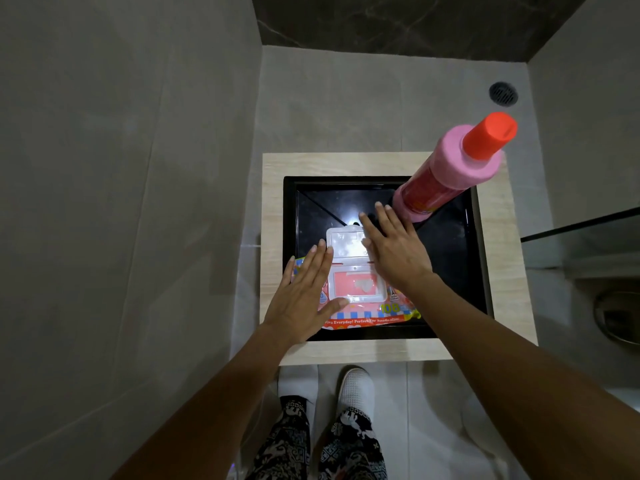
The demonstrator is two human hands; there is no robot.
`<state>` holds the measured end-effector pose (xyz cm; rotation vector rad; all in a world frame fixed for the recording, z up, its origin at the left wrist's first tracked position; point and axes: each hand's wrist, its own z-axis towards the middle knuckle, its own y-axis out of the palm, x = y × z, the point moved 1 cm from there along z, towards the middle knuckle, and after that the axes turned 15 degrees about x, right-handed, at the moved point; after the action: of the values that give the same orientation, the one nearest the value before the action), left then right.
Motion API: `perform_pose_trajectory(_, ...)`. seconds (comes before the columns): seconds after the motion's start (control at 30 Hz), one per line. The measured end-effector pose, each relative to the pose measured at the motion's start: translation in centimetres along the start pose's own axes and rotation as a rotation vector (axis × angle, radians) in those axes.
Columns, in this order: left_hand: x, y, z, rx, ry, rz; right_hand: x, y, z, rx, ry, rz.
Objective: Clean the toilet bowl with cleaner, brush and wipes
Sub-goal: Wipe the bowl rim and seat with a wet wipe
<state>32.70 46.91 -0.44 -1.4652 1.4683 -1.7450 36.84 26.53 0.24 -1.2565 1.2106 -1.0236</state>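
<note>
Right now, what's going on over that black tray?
A person is standing over a black tray set on a light wood stand. Both hands are spread flat and open at a pack of wet wipes lying in the tray: the left hand rests on its left side, the right hand is beside the flipped-open lid. No wipe is pulled out yet. A pink cleaner bottle with a red cap stands untouched at the tray's far right corner.

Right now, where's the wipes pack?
In the head view the wipes pack lies in the near-left part of the black basin, lid flipped open, between the left hand and right hand, with the pink cleaner bottle standing behind it to the right.
</note>
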Motion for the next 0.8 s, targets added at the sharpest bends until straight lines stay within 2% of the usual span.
perform_pose_trajectory(0.23, 0.4, -0.4, 0.9, -0.060, 0.042, 0.120, 0.4, 0.1, -0.9, -0.125, 0.040, 0.040)
perform_pose_trajectory(0.4, 0.2, -0.4, 0.7, -0.058, 0.078, 0.105, 0.0, -0.9, -2.6, 0.065, 0.022, 0.133)
perform_pose_trajectory(0.63, -0.1, -0.2, 0.3, -0.043, 0.084, 0.136, -0.7, 0.2, -8.7, 0.107, 0.050, 0.143)
perform_pose_trajectory(0.8, 0.2, 0.3, 0.5, -0.034, 0.058, 0.128, -1.1, 0.3, -9.6, 0.222, 0.064, 0.221)
